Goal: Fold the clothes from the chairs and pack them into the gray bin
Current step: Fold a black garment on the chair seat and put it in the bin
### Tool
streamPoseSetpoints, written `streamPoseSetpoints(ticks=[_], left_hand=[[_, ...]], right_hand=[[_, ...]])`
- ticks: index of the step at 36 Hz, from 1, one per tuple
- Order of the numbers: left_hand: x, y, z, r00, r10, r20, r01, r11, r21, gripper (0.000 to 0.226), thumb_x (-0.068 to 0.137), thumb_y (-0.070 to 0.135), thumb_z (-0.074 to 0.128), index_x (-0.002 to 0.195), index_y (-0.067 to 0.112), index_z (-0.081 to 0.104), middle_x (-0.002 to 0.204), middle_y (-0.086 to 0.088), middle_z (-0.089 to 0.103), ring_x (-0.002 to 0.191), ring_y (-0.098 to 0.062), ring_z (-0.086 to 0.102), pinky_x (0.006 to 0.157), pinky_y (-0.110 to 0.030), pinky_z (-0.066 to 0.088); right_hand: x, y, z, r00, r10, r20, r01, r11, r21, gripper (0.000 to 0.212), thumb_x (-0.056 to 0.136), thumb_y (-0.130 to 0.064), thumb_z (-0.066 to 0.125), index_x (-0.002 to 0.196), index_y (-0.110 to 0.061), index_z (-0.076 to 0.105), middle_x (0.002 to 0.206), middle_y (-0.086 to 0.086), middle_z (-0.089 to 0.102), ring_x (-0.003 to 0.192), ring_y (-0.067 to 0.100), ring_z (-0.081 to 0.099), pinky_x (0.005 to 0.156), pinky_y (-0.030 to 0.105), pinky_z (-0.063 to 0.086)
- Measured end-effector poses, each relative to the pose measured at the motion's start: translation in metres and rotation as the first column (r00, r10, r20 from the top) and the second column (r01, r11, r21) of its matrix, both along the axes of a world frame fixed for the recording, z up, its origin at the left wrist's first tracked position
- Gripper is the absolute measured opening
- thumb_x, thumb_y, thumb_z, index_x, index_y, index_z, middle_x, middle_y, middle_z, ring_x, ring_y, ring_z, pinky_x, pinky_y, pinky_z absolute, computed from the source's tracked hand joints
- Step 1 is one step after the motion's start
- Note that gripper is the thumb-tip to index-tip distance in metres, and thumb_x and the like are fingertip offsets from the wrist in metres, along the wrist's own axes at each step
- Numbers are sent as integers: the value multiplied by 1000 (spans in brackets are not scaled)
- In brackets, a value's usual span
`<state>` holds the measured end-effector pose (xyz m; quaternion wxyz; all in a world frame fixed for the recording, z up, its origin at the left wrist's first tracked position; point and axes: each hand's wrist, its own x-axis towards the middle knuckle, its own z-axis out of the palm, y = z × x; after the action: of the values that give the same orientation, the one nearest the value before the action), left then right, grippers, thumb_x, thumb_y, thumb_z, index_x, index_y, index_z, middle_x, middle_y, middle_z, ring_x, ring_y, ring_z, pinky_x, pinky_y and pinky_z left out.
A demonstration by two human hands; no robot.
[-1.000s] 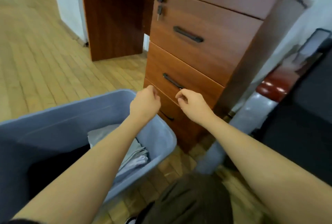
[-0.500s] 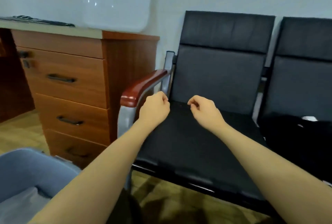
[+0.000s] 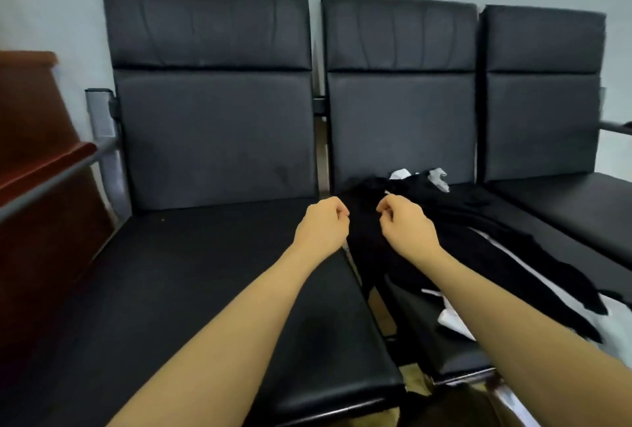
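Observation:
A row of three black padded chairs [image 3: 212,139] stands against the wall. A heap of black clothes with white parts [image 3: 485,248] lies on the middle seat and spills toward its front edge. My left hand [image 3: 323,226] hovers over the gap between the left and middle seats, fingers curled, holding nothing. My right hand [image 3: 405,224] hangs just beside it above the left edge of the clothes, fingers also curled and empty. The gray bin is out of view.
A red-brown wooden armrest on a gray metal frame [image 3: 51,166] borders the left seat, with a wooden cabinet behind it. The right chair [image 3: 547,112] has a bare seat. Wooden floor shows between the seats.
My view has swung right from the bin and drawers to the chairs. Both hands have travelled with it, still curled and empty, and now hover near the clothes on the middle seat.

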<state>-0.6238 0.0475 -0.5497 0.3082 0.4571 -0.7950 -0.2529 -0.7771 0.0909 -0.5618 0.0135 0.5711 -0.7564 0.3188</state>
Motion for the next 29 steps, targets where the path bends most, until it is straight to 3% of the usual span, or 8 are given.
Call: streamPoseSetpoints(ticks=[5, 8, 11, 14, 16, 20, 25, 29], left_hand=[[-54, -22, -16, 997, -72, 10, 71, 996, 53, 21, 95, 11, 42, 100, 14, 62, 85, -2, 59, 81, -24, 61, 78, -42, 54], [-86, -38, -23, 996, -86, 32, 84, 995, 57, 21, 94, 10, 42, 100, 13, 62, 88, -7, 62, 77, -23, 59, 75, -38, 53], [-112, -53, -29, 995, -93, 47, 90, 993, 71, 23, 92, 9, 42, 101, 14, 62, 98, -9, 64, 86, -28, 61, 75, -36, 51], [-138, -70, -36, 992, -111, 58, 108, 992, 64, 26, 90, 7, 44, 106, 12, 63, 109, -8, 62, 99, -28, 59, 86, -40, 49], [-149, -80, -40, 989, -123, 80, 120, 992, 39, 30, 89, 5, 45, 114, 10, 60, 119, -7, 58, 109, -26, 55, 94, -40, 45], [-167, -105, -51, 972, -171, 161, 175, 985, -11, 44, 89, 3, 47, 133, 10, 48, 137, -6, 45, 120, -28, 49, 102, -42, 39], [-174, -121, -61, 941, -219, 259, 235, 971, -31, 53, 93, 9, 47, 144, 16, 34, 147, -2, 36, 130, -26, 41, 106, -42, 33], [-177, -123, -61, 946, -189, 264, 220, 971, -95, 56, 95, 18, 48, 147, 21, 26, 153, 0, 25, 132, -29, 35, 104, -44, 29]], right_hand=[[-51, -19, -15, 986, -112, -120, 124, 987, 97, 26, 92, -9, 43, 116, -10, 55, 119, 6, 54, 106, 27, 53, 81, 37, 45], [-75, -37, -23, 965, -154, -213, 182, 976, 118, 28, 93, -10, 44, 121, -7, 48, 124, 10, 49, 111, 29, 48, 83, 38, 41], [-94, -56, -27, 957, -182, -225, 211, 971, 115, 33, 95, -12, 44, 127, -6, 41, 129, 11, 45, 114, 30, 47, 84, 38, 42], [-112, -76, -31, 963, -202, -178, 227, 964, 136, 41, 95, -15, 47, 133, -6, 34, 133, 11, 43, 116, 32, 49, 86, 39, 42], [-118, -86, -35, 954, -192, -231, 239, 950, 199, 47, 95, -20, 50, 135, -6, 30, 131, 12, 47, 115, 32, 52, 87, 38, 42], [-131, -105, -45, 916, -165, -366, 267, 931, 247, 30, 93, -19, 49, 122, -10, 49, 120, 9, 54, 110, 29, 54, 87, 35, 39], [-140, -112, -50, 932, -274, -237, 300, 950, 82, 19, 91, -11, 44, 103, -11, 59, 108, 5, 55, 94, 28, 57, 78, 34, 35], [-140, -112, -53, 970, -211, -121, 181, 958, -225, 15, 94, -11, 44, 92, -7, 58, 99, 7, 56, 83, 30, 53, 70, 34, 29]])
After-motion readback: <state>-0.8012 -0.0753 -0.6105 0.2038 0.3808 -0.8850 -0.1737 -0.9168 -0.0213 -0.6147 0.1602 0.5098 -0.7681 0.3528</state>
